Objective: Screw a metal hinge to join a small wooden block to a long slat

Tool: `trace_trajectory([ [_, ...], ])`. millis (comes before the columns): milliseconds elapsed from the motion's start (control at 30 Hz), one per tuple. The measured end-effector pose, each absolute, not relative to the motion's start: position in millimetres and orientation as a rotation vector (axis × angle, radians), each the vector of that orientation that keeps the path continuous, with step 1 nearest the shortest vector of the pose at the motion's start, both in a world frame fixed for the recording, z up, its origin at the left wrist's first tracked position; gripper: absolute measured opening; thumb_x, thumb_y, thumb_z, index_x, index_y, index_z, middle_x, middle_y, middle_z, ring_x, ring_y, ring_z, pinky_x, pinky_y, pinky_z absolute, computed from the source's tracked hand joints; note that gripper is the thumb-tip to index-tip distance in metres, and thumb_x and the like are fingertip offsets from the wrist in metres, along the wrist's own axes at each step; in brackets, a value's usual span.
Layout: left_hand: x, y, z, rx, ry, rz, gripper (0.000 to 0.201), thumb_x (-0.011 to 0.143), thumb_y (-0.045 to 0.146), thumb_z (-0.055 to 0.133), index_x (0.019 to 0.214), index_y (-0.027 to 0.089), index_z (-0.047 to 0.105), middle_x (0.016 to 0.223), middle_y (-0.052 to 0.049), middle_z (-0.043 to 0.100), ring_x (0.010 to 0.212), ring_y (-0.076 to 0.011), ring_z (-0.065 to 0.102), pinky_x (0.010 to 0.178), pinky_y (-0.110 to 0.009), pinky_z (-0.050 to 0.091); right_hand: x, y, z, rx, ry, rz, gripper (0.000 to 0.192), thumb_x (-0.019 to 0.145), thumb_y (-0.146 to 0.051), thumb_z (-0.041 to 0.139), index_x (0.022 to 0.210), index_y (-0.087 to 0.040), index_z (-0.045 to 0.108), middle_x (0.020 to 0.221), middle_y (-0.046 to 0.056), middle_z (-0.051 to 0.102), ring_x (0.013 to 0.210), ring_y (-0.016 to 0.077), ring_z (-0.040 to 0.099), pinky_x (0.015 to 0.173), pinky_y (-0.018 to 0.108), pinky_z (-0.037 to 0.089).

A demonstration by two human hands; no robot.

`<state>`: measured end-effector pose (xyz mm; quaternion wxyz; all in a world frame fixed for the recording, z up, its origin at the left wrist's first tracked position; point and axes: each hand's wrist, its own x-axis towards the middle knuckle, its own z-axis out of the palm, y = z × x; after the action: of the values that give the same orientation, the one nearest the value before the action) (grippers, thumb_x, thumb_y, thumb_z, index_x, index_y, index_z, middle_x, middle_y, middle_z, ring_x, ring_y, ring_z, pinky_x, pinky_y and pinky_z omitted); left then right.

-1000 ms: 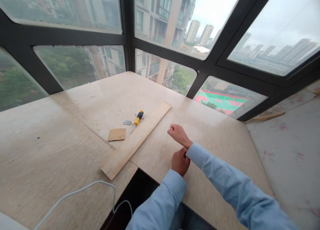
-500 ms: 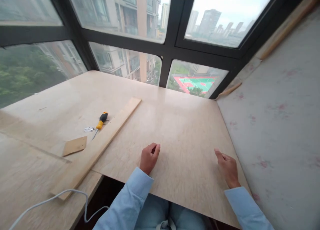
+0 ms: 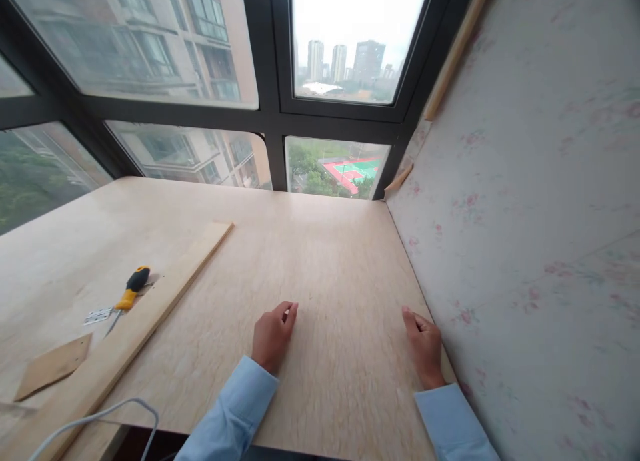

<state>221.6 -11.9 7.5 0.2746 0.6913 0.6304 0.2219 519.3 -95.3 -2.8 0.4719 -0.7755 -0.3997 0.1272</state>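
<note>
My left hand [image 3: 271, 335] rests on the light wooden board [image 3: 340, 261] in front of me, fingers loosely curled, holding nothing. My right hand [image 3: 424, 345] lies on the same board close to the wall on the right, fingers relaxed and empty. A long wooden strip [image 3: 135, 331] runs diagonally to the left of my left hand. Beyond the strip lie a screwdriver [image 3: 127, 295] with a yellow and black handle, a small metal hinge [image 3: 97, 315] and a small flat wooden piece [image 3: 54, 365].
A wall with faded floral paper [image 3: 525, 214] rises directly at the right. Dark-framed windows [image 3: 270, 114] close off the far side. A white cable [image 3: 95, 421] loops at the near left edge of the board.
My view has swung to the right. My hands separated from near the strip, settled flat on the board, and drew slightly closer to the wall.
</note>
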Motion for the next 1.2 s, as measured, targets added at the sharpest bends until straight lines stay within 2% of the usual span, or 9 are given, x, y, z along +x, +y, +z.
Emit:
trace_trajectory([
  [100,232.8,-15.7,5.7,2.051,1.727,0.438,0.033,0.095,0.039,0.044,0.088,0.022,0.071,0.072,-0.006,0.073,0.070,-0.0213,0.068,0.057,-0.025,0.032,519.5,-94.6,-1.8,-1.889,-1.008,0.323,0.044,0.085,-0.052,0.047,0.058,-0.025,0.024,0.059,-0.004,0.021,0.055,0.0114,0.024,0.050,0.027,0.022],
  [233,232.6,-20.5,2.1,2.097,1.742,0.430,0.035,0.095,0.039,0.044,0.085,0.022,0.073,0.071,-0.006,0.072,0.068,-0.0202,0.068,0.057,-0.025,0.031,520.6,-95.5,-3.5,-1.873,-1.010,0.348,0.044,0.085,-0.052,0.047,0.058,-0.025,0.024,0.060,-0.004,0.020,0.055,0.0113,0.024,0.049,0.027,0.022],
  [467,226.0,-22.4,-4.1,1.968,1.658,0.670,0.038,0.094,0.041,0.044,0.080,0.019,0.072,0.065,-0.005,0.069,0.060,-0.0167,0.062,0.057,-0.025,0.031,522.0,-96.7,-7.1,-1.909,-1.034,0.379,0.043,0.083,-0.053,0.048,0.059,-0.025,0.026,0.060,-0.004,0.022,0.056,0.0118,0.027,0.051,0.026,0.024],
  [700,213.4,-29.2,-9.0,1.883,1.432,0.851,0.037,0.091,0.039,0.047,0.072,0.016,0.069,0.060,-0.003,0.063,0.055,-0.0121,0.054,0.054,-0.024,0.032,514.8,-100.1,8.6,-2.105,-1.106,0.259,0.044,0.081,-0.053,0.047,0.056,-0.024,0.027,0.057,-0.003,0.025,0.053,0.0128,0.032,0.050,0.026,0.028],
  [833,188.8,-32.3,7.0,1.555,1.356,1.049,0.037,0.088,0.044,0.051,0.070,0.015,0.065,0.050,0.001,0.054,0.045,-0.0101,0.049,0.047,-0.021,0.034,517.8,-101.2,9.8,-2.141,-1.125,0.234,0.044,0.081,-0.053,0.048,0.053,-0.023,0.030,0.052,-0.002,0.029,0.051,0.0145,0.037,0.049,0.027,0.031],
  [967,143.6,-25.8,37.2,1.239,1.540,1.352,0.040,0.084,0.053,0.053,0.079,0.016,0.065,0.046,0.004,0.049,0.038,-0.0095,0.042,0.041,-0.021,0.033,521.7,-102.4,9.5,-2.148,-1.117,0.243,0.045,0.081,-0.054,0.048,0.051,-0.023,0.034,0.051,-0.001,0.032,0.050,0.0156,0.039,0.050,0.028,0.032],
  [1067,101.3,-8.5,53.9,1.281,1.834,1.409,0.036,0.087,0.048,0.048,0.080,0.017,0.065,0.050,0.001,0.055,0.046,-0.0125,0.051,0.049,-0.023,0.040,521.6,-102.7,13.2,-2.187,-1.117,0.287,0.044,0.080,-0.053,0.048,0.051,-0.022,0.035,0.053,0.000,0.030,0.051,0.0152,0.040,0.050,0.028,0.032],
  [1133,73.7,7.4,59.0,1.456,2.147,1.219,0.027,0.086,0.039,0.052,0.079,0.018,0.067,0.061,-0.002,0.063,0.062,-0.0164,0.060,0.062,-0.026,0.046,520.4,-102.6,16.2,-2.198,-1.118,0.331,0.043,0.077,-0.052,0.051,0.051,-0.022,0.034,0.049,0.001,0.034,0.051,0.0151,0.039,0.051,0.029,0.032],
  [1200,48.2,22.5,59.9,1.582,2.335,0.971,0.022,0.085,0.031,0.052,0.094,0.019,0.068,0.079,-0.005,0.070,0.080,-0.0210,0.065,0.073,-0.030,0.047,519.2,-102.3,18.2,-2.184,-1.121,0.363,0.043,0.074,-0.051,0.055,0.051,-0.022,0.032,0.045,0.005,0.042,0.051,0.0163,0.038,0.051,0.032,0.033],
])
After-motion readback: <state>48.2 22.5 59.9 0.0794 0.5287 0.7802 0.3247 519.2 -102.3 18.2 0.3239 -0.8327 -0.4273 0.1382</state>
